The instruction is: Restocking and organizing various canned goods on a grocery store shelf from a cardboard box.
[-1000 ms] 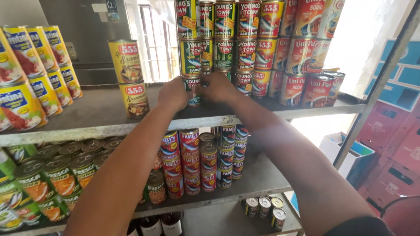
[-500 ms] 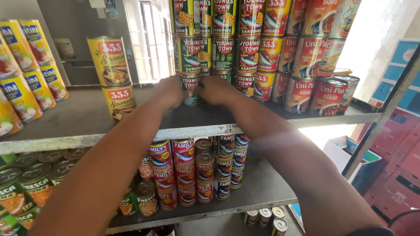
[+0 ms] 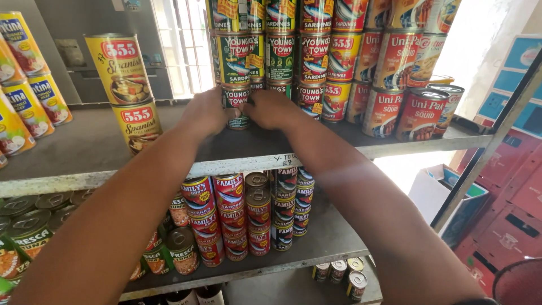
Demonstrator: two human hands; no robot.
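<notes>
1. Two forearms reach up from the bottom of the view to the top shelf (image 3: 84,152); below them the lower shelf (image 3: 333,237) carries stacked red sardine cans (image 3: 228,192) and green-label cans (image 3: 183,254) at the left.
2. Left hand (image 3: 206,113) and right hand (image 3: 274,108) meet on one small green sardine can (image 3: 236,101), each wrapped partly round a side, fingertips touching the can wall. Both are closed loosely on it; how firmly they press I can't tell.
3. The can stands upright near the front middle of the top shelf, just in front of the green can stack (image 3: 248,53) and touching or almost touching it; which, I can't tell.
4. Handling, my read: rigid metal, dense for its size, smooth printed wall, so somewhat slippery. Best hold is across the side wall at mid height, thumb opposite fingers; the rims give a lip to catch on.
5. Further back: two yellow cans (image 3: 127,90) stacked at the left, red squid cans (image 3: 420,116) at the right, and a window behind.
</notes>
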